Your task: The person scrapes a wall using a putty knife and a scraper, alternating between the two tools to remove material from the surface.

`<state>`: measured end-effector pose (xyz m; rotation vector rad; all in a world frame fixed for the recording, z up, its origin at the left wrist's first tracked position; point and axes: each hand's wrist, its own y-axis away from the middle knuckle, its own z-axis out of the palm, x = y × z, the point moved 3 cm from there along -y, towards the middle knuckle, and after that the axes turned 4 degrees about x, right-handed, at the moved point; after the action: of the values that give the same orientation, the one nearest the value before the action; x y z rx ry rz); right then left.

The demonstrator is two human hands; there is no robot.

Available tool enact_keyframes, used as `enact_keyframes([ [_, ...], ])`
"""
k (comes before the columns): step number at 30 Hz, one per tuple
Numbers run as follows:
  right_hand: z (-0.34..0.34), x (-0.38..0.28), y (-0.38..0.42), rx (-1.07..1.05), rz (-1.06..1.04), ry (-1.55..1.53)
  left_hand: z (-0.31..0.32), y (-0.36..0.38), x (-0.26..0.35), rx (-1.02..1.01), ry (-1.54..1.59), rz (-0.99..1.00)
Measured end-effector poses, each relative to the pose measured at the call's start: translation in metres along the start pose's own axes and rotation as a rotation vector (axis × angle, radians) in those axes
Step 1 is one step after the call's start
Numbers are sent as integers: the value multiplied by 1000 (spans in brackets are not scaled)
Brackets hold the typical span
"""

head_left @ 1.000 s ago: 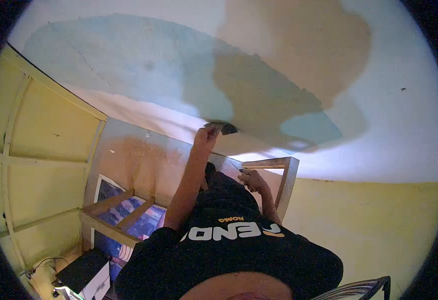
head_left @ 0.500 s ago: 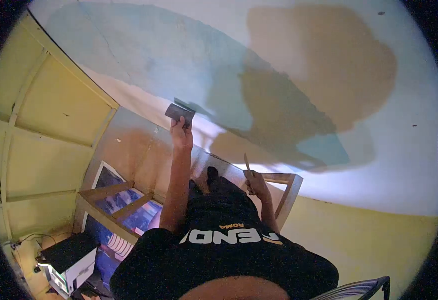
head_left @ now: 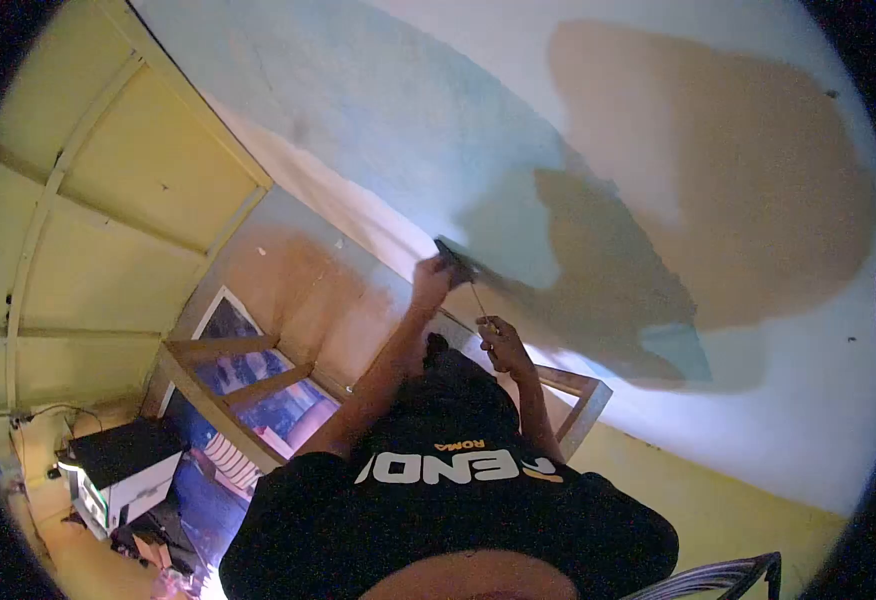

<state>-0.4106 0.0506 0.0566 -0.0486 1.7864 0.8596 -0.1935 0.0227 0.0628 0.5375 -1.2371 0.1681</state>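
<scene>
Though warped by a fisheye lens, shows a room from high up, close under the ceiling [head_left: 478, 120], a pale blue-green surface with a large brown patch [head_left: 748, 190] at right. Left hand [head_left: 430, 282] raised, fingers clenched round a wide scraper blade [head_left: 455, 259] pressed flat against the ceiling. Right hand [head_left: 498, 345] just beside and lower, grasping a narrow putty knife [head_left: 478, 300] whose tip points up towards the wide blade. Yellow panelled wall [head_left: 78, 270] at left, wooden frame [head_left: 233, 375] below, a black box [head_left: 118, 450] far down at lower left.
</scene>
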Motion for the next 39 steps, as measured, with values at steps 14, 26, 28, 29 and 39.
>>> enact_keyframes([
  [14, 5, -57, -10, 51, 219, 145, -78, -27, 10, 289, 189, 161],
  [26, 63, -92, -41, 156, 105, -51, -151, -20, -13, 208, 256, -34],
  [28, 72, -85, -74, 134, 72, -85, -154, -14, -15, 217, 231, -91],
  [29, 76, -81, -84, 119, 55, -101, -153, -7, -7, 228, 242, -125],
  [39, 101, -100, -69, 216, 81, -178, -183, -15, -17, 197, 346, -102],
])
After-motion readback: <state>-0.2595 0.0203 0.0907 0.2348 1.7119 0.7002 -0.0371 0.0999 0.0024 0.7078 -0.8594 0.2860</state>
